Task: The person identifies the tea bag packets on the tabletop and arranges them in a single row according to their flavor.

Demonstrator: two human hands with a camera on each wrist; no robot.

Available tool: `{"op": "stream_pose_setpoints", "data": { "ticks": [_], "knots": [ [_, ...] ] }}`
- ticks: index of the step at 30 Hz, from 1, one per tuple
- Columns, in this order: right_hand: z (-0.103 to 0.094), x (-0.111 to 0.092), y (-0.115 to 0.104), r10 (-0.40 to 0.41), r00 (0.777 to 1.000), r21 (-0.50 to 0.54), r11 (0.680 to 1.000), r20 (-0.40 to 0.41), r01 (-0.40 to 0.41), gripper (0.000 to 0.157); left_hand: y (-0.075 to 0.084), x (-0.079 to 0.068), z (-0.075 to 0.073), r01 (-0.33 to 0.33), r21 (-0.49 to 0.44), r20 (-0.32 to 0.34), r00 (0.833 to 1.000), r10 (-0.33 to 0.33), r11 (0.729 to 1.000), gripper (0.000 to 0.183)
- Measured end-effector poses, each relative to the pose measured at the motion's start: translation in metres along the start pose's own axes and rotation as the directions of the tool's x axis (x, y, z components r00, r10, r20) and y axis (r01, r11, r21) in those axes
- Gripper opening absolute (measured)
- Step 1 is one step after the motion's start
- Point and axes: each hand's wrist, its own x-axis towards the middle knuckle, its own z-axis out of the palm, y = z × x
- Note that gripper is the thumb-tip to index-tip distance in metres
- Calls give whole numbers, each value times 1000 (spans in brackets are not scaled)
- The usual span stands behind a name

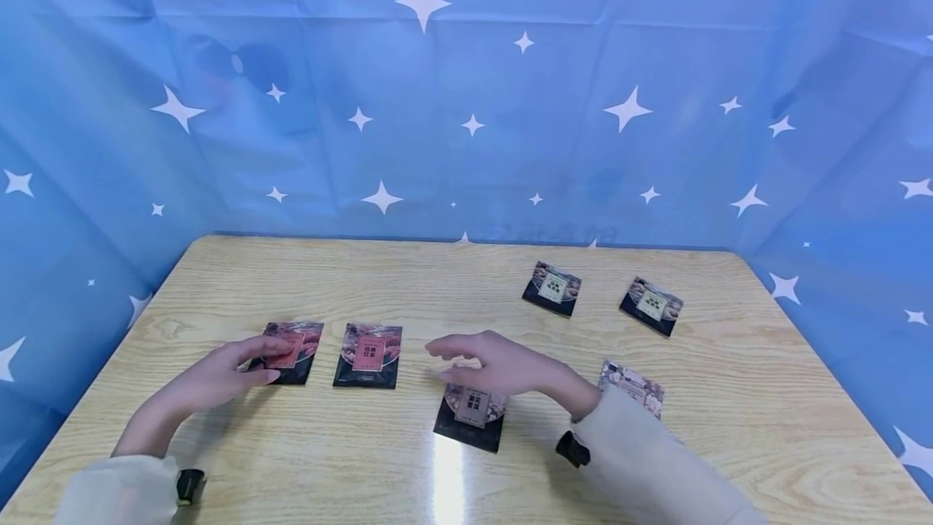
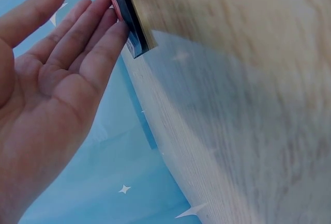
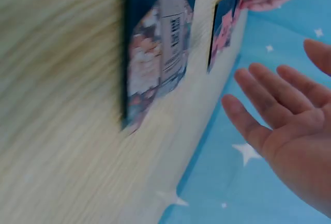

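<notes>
My left hand [image 1: 226, 371] touches the leftmost red-labelled packet [image 1: 302, 351] with its fingertips; the fingers look fairly straight in the left wrist view. Just right of that packet, a second red-labelled packet [image 1: 368, 356] lies flat on the table. My right hand [image 1: 490, 361] hovers over the table with fingers extended and holds nothing. Partly covered by it in the head view is a packet with a mauve label [image 1: 471, 410], and the right wrist view shows a gap between the fingers and this packet. The right forearm hides part of another pale floral packet [image 1: 632, 389].
Two dark packets with pale green labels, one left [image 1: 551, 288] and one right [image 1: 652, 305], lie toward the back right of the wooden table [image 1: 408, 282]. A blue star-patterned cloth [image 1: 466, 160] stands behind and beside the table. Each wrist wears a black device.
</notes>
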Motion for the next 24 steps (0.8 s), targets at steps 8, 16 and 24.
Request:
{"op": "stream_pose_setpoints", "data": {
  "ticks": [8,16,24],
  "knots": [
    [14,-37,9,41,996,25,999,-77,-39,44,-1,0,0,-4,9,-2,1000,4,1000,48],
    [32,-59,6,135,983,87,988,-122,-125,45,-2,0,0,-1,7,-1,1000,1,1000,49],
    [39,-60,8,183,977,85,981,-110,-174,49,-2,0,0,4,17,-1,1000,-4,1000,49]
  ]
}}
